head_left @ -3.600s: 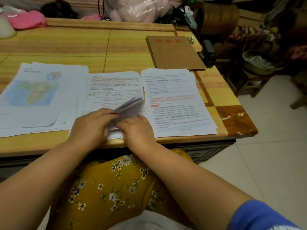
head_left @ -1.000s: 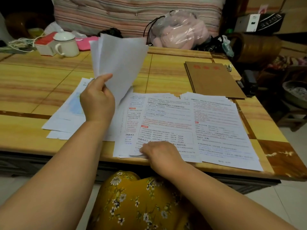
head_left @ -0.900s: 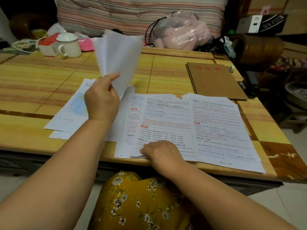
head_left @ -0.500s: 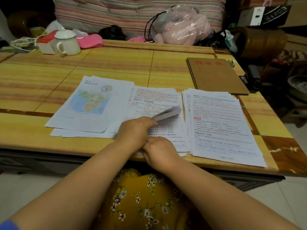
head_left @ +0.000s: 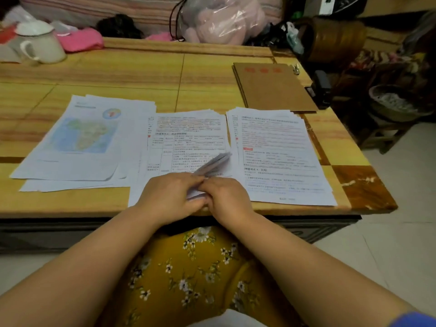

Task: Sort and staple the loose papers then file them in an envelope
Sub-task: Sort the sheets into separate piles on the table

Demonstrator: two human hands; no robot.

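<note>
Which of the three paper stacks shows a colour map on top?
The left stack; the middle stack and right stack show printed text only.

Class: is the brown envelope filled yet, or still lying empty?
Cannot tell; the brown envelope lies flat and closed, apart from the paper piles.

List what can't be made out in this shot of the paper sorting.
- Head view: print on the middle pile and right pile is blurred, too small to read.
- The left hand and right hand cover the near edge of the lifted sheets; their count is unclear.
- The red heading on the brown envelope is blurred.
- The dark object at the table's right edge is too dim to identify.
</note>
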